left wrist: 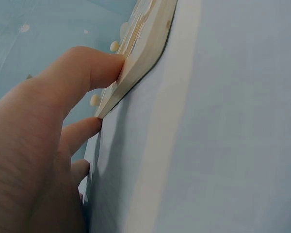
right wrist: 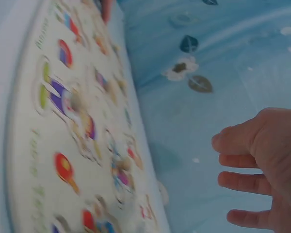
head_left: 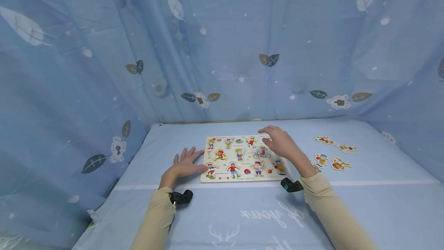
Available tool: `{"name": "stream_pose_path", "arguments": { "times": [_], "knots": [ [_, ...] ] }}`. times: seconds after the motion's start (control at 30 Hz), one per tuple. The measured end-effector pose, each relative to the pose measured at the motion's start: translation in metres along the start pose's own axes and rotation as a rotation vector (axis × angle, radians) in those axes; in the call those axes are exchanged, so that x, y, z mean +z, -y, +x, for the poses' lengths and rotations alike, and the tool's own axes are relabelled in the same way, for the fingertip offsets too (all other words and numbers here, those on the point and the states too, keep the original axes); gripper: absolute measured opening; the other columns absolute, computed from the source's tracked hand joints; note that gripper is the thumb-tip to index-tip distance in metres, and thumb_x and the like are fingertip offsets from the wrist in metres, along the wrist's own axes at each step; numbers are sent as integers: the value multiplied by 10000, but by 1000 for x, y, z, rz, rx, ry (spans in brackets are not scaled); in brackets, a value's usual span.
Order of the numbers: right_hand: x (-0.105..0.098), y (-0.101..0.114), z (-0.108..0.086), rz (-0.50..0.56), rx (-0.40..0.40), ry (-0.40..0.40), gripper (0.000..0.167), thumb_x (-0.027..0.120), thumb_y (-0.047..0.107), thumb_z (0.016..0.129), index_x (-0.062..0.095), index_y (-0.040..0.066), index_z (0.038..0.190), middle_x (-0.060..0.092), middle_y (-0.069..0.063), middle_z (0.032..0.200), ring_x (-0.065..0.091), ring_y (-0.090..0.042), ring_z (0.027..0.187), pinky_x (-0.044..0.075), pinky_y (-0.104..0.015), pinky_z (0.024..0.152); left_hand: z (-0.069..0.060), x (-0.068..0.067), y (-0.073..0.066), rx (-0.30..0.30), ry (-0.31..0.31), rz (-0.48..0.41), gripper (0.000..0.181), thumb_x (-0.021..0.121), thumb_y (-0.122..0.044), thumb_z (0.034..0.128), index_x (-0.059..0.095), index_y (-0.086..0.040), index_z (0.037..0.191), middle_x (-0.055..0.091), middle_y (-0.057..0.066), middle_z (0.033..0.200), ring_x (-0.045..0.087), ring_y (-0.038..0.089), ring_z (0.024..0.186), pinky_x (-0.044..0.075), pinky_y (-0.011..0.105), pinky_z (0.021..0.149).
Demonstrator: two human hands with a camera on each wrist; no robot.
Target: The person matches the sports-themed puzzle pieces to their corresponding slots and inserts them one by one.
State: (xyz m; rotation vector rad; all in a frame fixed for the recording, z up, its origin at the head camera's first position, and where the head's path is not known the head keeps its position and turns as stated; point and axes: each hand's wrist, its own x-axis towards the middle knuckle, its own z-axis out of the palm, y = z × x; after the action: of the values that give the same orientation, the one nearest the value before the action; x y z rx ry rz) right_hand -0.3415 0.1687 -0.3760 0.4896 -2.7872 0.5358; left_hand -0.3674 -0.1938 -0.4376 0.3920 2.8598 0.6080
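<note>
A white wooden puzzle board [head_left: 230,156] printed with sports figures lies on the cloth-covered table. My left hand [head_left: 187,165] rests at its left side, fingers spread. In the left wrist view the thumb [left wrist: 102,68] touches the board's top edge, and a finger [left wrist: 85,133] meets the side near a corner. Small knobs stand up from the board there. Above the board's far right part hovers my right hand [head_left: 281,142], holding nothing, its fingers loosely bent. The right wrist view shows this hand [right wrist: 276,160] apart from the board [right wrist: 31,160], and it hides the far right corner in the head view.
Several loose figure pieces lie right of the board, among them a blue-capped figure [head_left: 321,159], a brown-and-yellow one [head_left: 340,163] and a long one [head_left: 345,148]. One is partly behind the right wrist. A patterned blue curtain [head_left: 225,49] hangs behind the table.
</note>
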Motion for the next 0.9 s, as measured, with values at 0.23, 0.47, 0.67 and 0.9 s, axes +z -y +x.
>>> {"name": "stream_pose_path", "arguments": {
  "times": [0.23, 0.47, 0.67, 0.9],
  "knots": [
    [-41, -28, -6, -168, 97, 14, 312, 645, 92, 943, 674, 102, 1253, 618, -177, 1320, 535, -396, 1248, 338, -680, 1001, 1, -5, 0, -5, -17, -7, 883, 619, -624, 824, 328, -232, 1560, 101, 161, 1656, -59, 422, 1509, -66, 654, 1159],
    [-62, -58, -23, -137, 228, 124, 309, 654, 95, 929, 673, 41, 1232, 610, -234, 1302, 540, -439, 1206, 312, -730, 978, 4, -6, 2, 4, -7, 4, 875, 612, -609, 838, 321, -216, 1563, 89, 162, 1657, -70, 420, 1509, -69, 652, 1160],
    [-56, -73, -38, 10, 333, 296, 328, 659, 114, 929, 657, 1, 1237, 581, -270, 1309, 567, -421, 1127, 473, -599, 917, 0, -2, 1, 6, 13, -3, 898, 633, -623, 818, 339, -203, 1556, 103, 179, 1651, -50, 435, 1506, -53, 658, 1161],
    [-50, -84, -47, 92, 453, 422, 252, 688, 117, 891, 697, 41, 1130, 624, -210, 1177, 573, -318, 951, 524, -498, 819, 2, 1, 2, 14, 0, 1, 892, 608, -643, 825, 339, -207, 1555, 106, 174, 1652, -53, 426, 1508, -62, 650, 1162]
  ]
}}
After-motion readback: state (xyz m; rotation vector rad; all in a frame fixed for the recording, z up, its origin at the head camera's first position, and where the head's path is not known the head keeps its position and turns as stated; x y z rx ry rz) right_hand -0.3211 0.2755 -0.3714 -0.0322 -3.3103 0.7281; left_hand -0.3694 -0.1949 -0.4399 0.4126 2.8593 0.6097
